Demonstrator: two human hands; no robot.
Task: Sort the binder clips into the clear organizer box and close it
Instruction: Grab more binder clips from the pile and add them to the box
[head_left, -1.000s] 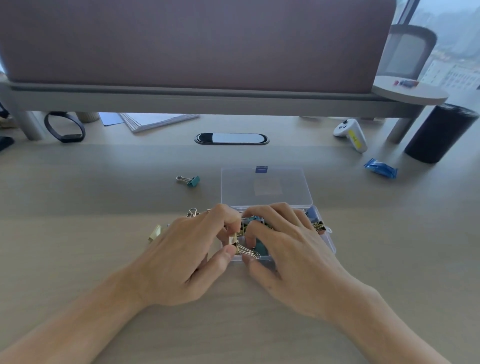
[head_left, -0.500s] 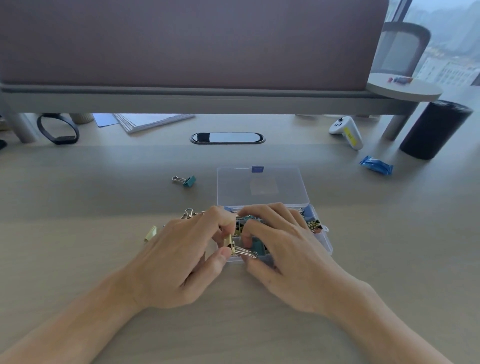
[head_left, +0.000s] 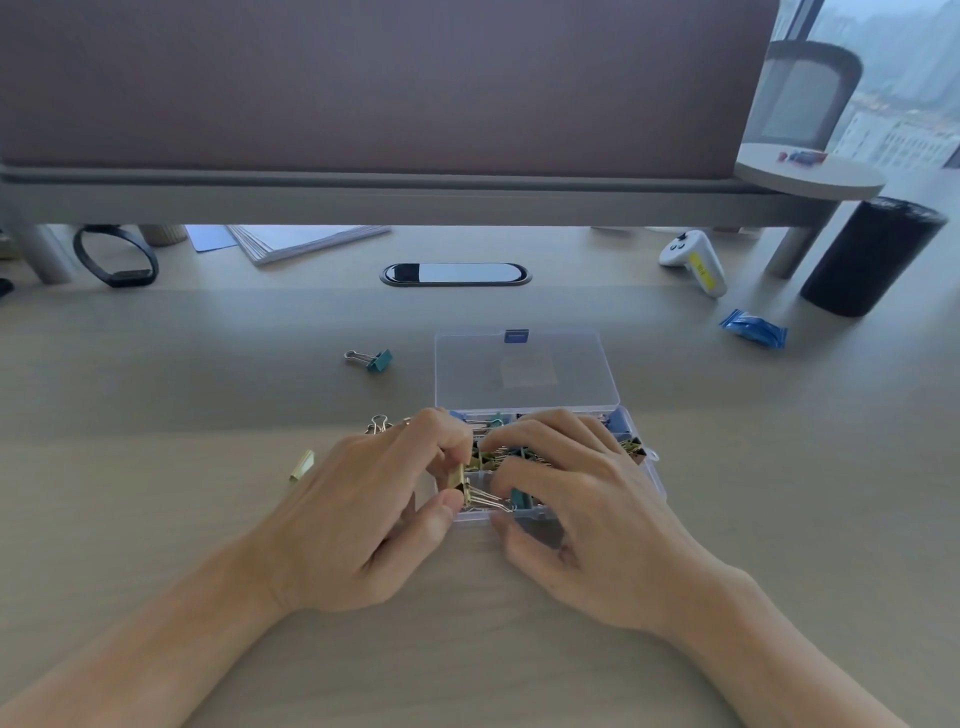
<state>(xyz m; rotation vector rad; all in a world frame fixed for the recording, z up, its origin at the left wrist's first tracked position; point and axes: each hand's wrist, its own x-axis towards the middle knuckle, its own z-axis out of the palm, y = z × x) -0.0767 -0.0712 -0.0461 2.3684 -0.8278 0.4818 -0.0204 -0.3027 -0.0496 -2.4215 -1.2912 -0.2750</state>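
Note:
The clear organizer box (head_left: 655, 480) lies open on the desk, its lid (head_left: 524, 371) flat behind it. Gold and teal binder clips fill its compartments. My left hand (head_left: 363, 514) pinches a gold binder clip (head_left: 462, 480) between thumb and fingers at the box's front left compartment. My right hand (head_left: 582, 499) is curled over the box, its fingertips among the clips inside; whether it grips one is hidden. A teal clip (head_left: 375, 359) lies loose on the desk to the box's far left. A gold clip (head_left: 303, 465) and silver clip handles (head_left: 378, 423) show beside my left hand.
A desk divider on a grey shelf spans the back. Under it lie a black wristband (head_left: 117, 257), stacked papers (head_left: 306, 241) and an oval cable grommet (head_left: 456, 274). To the right sit a white controller (head_left: 696, 262), a blue wrapper (head_left: 753, 328) and a black cylinder (head_left: 872, 257).
My left hand has tilted the gold clip slightly at the front left compartment. Both hands otherwise stay over the box; the view has shifted a little.

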